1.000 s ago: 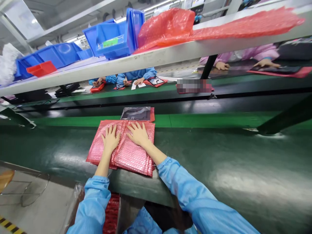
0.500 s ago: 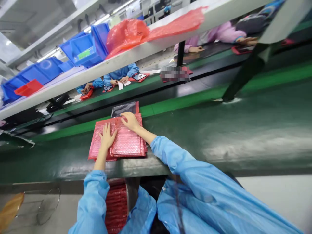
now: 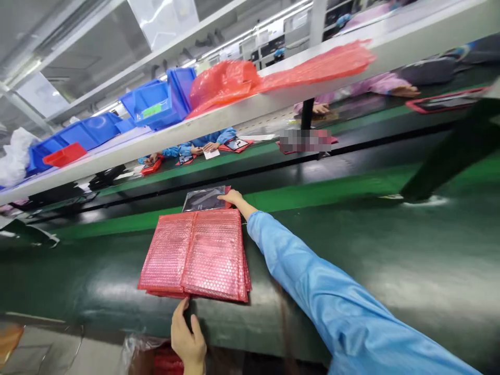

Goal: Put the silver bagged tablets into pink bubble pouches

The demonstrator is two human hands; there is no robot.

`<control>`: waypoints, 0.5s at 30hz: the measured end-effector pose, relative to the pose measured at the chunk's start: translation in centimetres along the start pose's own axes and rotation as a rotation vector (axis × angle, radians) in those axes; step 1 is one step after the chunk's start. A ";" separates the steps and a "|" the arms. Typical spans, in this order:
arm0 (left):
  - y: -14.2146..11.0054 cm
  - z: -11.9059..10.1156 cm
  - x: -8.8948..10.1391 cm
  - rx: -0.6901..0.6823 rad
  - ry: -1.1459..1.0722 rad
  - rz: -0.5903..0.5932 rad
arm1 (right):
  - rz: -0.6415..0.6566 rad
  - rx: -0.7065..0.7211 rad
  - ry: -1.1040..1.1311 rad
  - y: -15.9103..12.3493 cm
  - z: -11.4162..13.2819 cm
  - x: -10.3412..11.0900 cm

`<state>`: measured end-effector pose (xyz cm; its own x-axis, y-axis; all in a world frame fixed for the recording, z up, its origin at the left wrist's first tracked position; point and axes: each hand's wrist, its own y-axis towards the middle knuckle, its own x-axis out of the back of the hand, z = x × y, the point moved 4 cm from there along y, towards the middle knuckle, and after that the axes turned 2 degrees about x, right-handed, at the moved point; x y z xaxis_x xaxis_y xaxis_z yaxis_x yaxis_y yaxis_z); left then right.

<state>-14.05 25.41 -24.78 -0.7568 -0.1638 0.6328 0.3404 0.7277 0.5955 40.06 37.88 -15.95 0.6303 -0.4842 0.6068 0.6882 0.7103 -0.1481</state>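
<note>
Two overlapping piles of pink bubble-wrap bags (image 3: 214, 255) lie side by side on the green bench. Behind them is a dark, glossy flat panel (image 3: 203, 199) with a red edge showing at its right; its exact kind is unclear. My right hand (image 3: 233, 198) reaches over the far right corner of the bags and pinches the panel's right end. My left hand (image 3: 188, 336) is at the bench's front edge, just below the bags. Its thumb and fingers are apart and nothing is in them.
Overhead, a white shelf (image 3: 156, 139) carries blue bins (image 3: 156, 104), a red tray (image 3: 65, 155) and red plastic sheeting (image 3: 224, 83). Co-workers' hands (image 3: 211, 147) work across the dark conveyor. A dark post (image 3: 441, 156) stands right. Below the bench, a box holds red bags (image 3: 167, 362).
My left hand has left the bags and dropped to the bench's front edge. My right hand has moved off the bags onto the dark panel's right end. The view has tilted up.
</note>
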 end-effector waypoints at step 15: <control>1.2 -0.8 0.9 -0.037 0.117 0.043 | -0.005 0.081 0.608 -3.8 -6.6 5.3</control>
<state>-13.86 25.64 -23.10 -0.6715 -0.2107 0.7104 0.3932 0.7112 0.5827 43.16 29.24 -17.34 0.7356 -0.6756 0.0495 0.6773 0.7322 -0.0717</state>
